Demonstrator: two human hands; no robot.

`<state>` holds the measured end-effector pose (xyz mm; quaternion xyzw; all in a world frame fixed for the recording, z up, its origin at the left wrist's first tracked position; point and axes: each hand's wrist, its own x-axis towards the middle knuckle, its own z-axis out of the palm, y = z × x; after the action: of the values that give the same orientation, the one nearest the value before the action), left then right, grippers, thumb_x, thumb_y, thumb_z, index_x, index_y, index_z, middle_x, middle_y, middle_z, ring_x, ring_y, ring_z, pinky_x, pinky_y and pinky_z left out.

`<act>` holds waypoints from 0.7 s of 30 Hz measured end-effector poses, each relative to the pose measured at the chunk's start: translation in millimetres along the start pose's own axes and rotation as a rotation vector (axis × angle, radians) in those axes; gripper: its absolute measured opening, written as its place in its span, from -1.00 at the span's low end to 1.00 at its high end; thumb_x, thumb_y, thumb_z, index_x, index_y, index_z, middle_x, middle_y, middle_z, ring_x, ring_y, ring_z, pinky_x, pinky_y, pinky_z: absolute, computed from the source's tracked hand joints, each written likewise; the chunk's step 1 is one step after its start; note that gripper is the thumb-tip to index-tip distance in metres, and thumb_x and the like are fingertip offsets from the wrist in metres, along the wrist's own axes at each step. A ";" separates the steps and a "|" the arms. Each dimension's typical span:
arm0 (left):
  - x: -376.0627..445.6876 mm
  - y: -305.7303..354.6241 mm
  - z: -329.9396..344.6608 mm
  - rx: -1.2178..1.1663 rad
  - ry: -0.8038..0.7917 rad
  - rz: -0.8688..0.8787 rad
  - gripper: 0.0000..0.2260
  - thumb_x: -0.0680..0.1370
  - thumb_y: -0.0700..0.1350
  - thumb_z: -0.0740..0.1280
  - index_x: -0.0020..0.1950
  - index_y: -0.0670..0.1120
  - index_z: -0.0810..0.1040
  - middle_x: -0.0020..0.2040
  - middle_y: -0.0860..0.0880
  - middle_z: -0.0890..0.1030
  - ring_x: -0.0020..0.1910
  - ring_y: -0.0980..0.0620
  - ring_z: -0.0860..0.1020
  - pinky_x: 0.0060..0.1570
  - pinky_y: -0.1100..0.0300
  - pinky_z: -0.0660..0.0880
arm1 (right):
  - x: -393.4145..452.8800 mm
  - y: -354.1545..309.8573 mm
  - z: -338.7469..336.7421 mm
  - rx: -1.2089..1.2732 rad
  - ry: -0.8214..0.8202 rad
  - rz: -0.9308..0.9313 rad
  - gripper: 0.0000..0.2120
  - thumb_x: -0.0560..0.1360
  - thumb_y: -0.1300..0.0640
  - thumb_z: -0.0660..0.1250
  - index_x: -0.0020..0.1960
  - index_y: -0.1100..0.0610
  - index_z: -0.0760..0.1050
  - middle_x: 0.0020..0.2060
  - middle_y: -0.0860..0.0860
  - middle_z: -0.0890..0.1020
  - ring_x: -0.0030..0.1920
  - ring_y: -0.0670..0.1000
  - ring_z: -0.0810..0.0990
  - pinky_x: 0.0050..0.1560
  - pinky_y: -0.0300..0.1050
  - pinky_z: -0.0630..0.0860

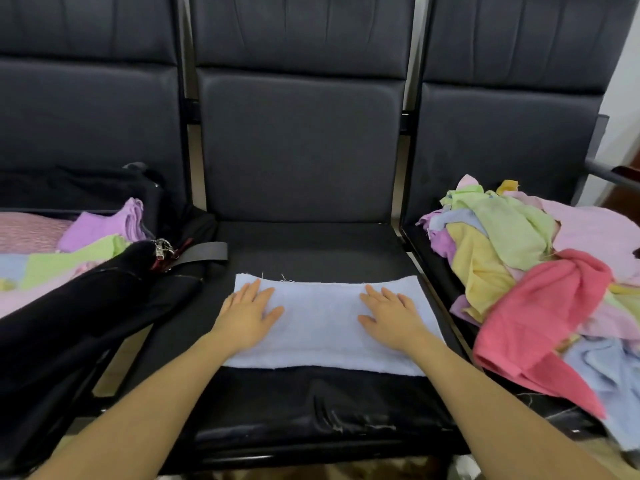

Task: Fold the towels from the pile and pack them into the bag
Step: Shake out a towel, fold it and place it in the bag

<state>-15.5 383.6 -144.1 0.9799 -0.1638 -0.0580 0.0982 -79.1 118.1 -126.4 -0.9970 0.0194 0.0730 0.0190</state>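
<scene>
A pale blue towel lies flat as a wide rectangle on the middle black seat. My left hand presses flat on its left part, fingers straight. My right hand presses flat on its right part, fingers spread. On the right seat sits the pile of loose towels in pink, green, yellow, lilac and blue. On the left seat stands the open black bag, with folded towels in purple, green and pink inside it.
Three black padded seats with tall backrests stand in a row. A grey strap and a metal clasp of the bag lie toward the middle seat. A red towel hangs over the right seat's front edge.
</scene>
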 end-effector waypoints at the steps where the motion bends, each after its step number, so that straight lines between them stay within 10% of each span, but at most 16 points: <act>1: -2.0 -0.3 -1.0 0.004 0.102 -0.073 -0.51 0.65 0.14 0.01 0.55 0.01 0.12 0.53 -0.11 0.13 0.48 -0.10 0.13 0.42 0.04 0.07 | 0.1 -4.3 -1.0 0.034 0.018 -0.017 -0.51 0.65 -0.05 0.02 0.55 0.01 0.08 0.56 -0.05 0.01 0.54 0.00 0.03 0.48 0.00 -0.07; 5: -9.7 -4.1 3.7 0.096 0.308 -0.217 -0.57 0.63 0.03 0.13 0.49 -0.02 0.24 0.19 -0.13 0.42 0.14 -0.13 0.39 0.11 0.07 0.30 | 2.2 -19.9 3.5 0.098 0.069 -0.065 -0.54 0.64 -0.03 0.06 0.52 0.00 0.17 0.54 -0.07 0.12 0.50 -0.01 0.16 0.44 -0.03 0.01; 12: -8.6 -12.6 6.8 -0.136 0.321 -0.078 -0.57 0.59 -0.07 0.25 0.46 0.06 0.29 0.04 -0.02 0.52 0.08 -0.04 0.45 0.11 0.14 0.18 | 3.9 -16.7 17.1 0.080 0.070 -0.091 -0.53 0.64 -0.09 0.02 0.53 -0.06 0.13 0.55 -0.10 0.09 0.53 -0.05 0.05 0.44 -0.07 -0.05; 21: -11.2 -8.2 -35.6 -0.652 0.588 -0.039 -0.63 0.55 -0.13 0.34 0.35 -0.02 0.43 0.24 0.00 0.52 0.20 -0.01 0.47 0.07 0.20 0.34 | 22.6 -47.5 27.1 0.084 -0.079 -0.109 -0.42 0.61 -0.26 -0.10 0.56 -0.15 -0.15 0.55 -0.13 -0.18 0.54 -0.07 -0.21 0.49 0.03 -0.26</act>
<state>-18.4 401.1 -110.2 0.8754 -0.0834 0.1731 0.4435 -58.6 165.8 -154.8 -0.9912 -0.0325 0.1100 0.0654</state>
